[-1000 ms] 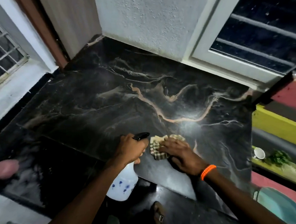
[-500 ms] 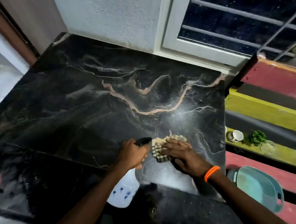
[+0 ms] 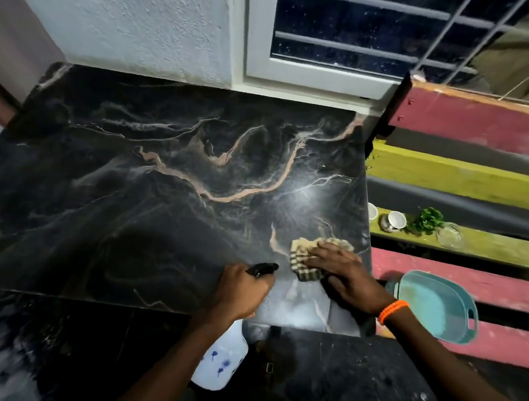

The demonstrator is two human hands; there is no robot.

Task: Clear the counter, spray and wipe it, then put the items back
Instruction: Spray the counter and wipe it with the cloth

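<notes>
Now right hand (image 3: 350,276) and cloth (image 3: 307,259) shifted toward counter's (image 3: 133,175) right edge

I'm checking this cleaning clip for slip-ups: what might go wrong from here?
The checked cloth under the right hand is near the counter right edge; a wide stroke could slip off it. The left hand holds the spray bottle beyond the front edge, so a loosened grip might drop it.

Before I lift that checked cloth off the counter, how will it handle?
Probably floppy: the checked cloth lies bunched and folded under the right hand, so it would likely droop when lifted. It looks thin, so probably light. The counter shows a pale sprayed film beside it, so the cloth may be damp and cling slightly.
</notes>
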